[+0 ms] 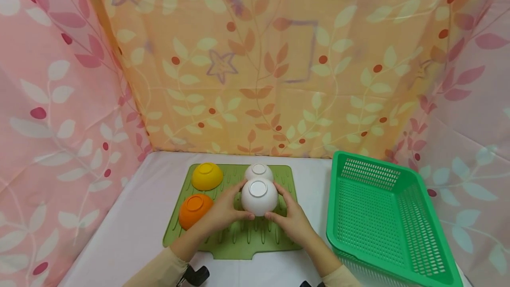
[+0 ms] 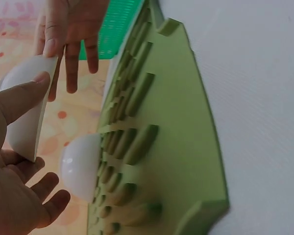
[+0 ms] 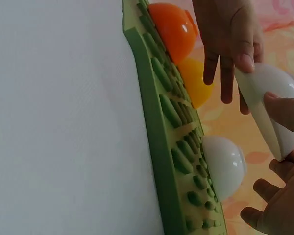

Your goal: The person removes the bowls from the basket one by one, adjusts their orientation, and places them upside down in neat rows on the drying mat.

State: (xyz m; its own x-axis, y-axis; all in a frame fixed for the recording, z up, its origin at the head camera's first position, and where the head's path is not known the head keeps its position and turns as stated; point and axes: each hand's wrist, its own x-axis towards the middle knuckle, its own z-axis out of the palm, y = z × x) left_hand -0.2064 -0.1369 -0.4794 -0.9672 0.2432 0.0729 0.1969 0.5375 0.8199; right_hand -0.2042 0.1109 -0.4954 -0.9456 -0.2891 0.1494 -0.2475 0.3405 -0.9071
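Observation:
Between both hands a white bowl is held upside down, raised above the green drying mat. My left hand grips its left rim with thumb and fingers, and my right hand grips the right rim the same way. A second white bowl sits upside down on the mat behind the held one, apart from it in the wrist views. On the mat's left side lie an orange bowl in front and a yellow bowl behind, both bottom up.
To the right stands a green perforated basket with nothing visible inside. A white cloth covers the table. Patterned curtains enclose the back and both sides.

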